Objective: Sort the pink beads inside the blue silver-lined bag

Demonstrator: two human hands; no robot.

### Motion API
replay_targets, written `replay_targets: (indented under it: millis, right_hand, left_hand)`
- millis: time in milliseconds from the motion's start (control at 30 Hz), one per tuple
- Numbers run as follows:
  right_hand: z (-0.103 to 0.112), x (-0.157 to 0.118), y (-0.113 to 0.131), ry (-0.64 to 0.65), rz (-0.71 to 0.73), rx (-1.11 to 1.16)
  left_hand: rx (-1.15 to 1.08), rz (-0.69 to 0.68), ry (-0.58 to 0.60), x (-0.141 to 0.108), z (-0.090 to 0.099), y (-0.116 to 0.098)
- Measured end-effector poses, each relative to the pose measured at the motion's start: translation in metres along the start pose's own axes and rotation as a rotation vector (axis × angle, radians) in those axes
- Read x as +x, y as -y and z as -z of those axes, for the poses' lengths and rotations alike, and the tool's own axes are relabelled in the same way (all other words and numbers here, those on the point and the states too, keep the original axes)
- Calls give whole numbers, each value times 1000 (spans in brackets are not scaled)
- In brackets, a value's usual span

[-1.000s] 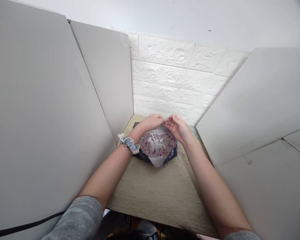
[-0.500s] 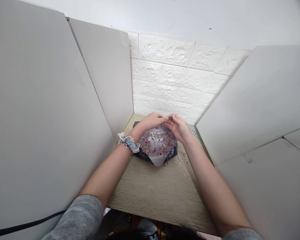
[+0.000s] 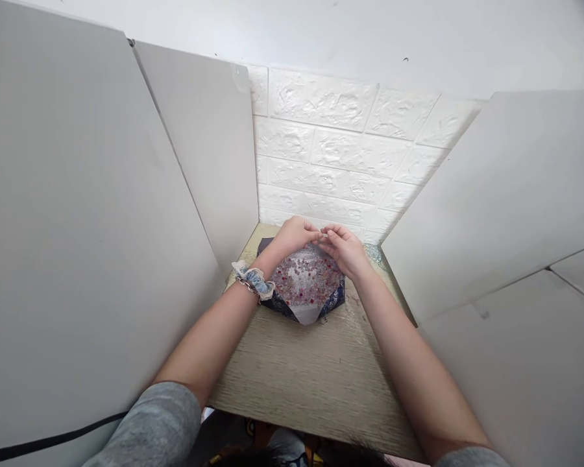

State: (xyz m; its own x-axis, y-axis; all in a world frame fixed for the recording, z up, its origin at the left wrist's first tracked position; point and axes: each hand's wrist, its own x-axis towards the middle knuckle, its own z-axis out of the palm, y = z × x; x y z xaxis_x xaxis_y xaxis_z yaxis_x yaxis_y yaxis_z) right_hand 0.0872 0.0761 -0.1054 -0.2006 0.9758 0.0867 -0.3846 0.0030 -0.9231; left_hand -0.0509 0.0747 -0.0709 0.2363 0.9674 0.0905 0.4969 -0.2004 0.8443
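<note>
Many small pink, red and clear beads (image 3: 302, 279) lie spread over a pale, shiny lining in a shallow dark-blue patterned tray (image 3: 278, 306). Over the tray's far side, my left hand (image 3: 296, 235) has its thumb and fingertips pinched together. A blue scrunchie with lace edging and a chain bracelet circle that wrist. My right hand (image 3: 345, 250) meets it from the right, thumb and forefinger closed near the left fingertips. Something small and pale seems to sit between the two pinches, too small to name.
The tray rests on a narrow wooden table (image 3: 302, 370). White panels (image 3: 199, 149) stand close on the left and right, with a white brick-pattern wall (image 3: 331, 149) behind. A clear, greenish crinkled piece (image 3: 374, 254) lies at the far right corner. A black cable (image 3: 53, 436) runs at lower left.
My right hand has turned and its fingers, earlier held more open and cupped, have closed to a pinch. My left fingertips stay close to it. Tray and beads lie as before.
</note>
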Motion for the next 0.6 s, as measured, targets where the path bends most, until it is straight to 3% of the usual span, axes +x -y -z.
replay_targets:
  millis: [200,600]
  right_hand:
    - [4,4,-5,2,-21,-35]
    - [-1,1,-11,47,-2,201]
  left_hand:
    - [-21,-2,-1,-1,1,-1]
    - [-95,-89,41,-2,0,-3]
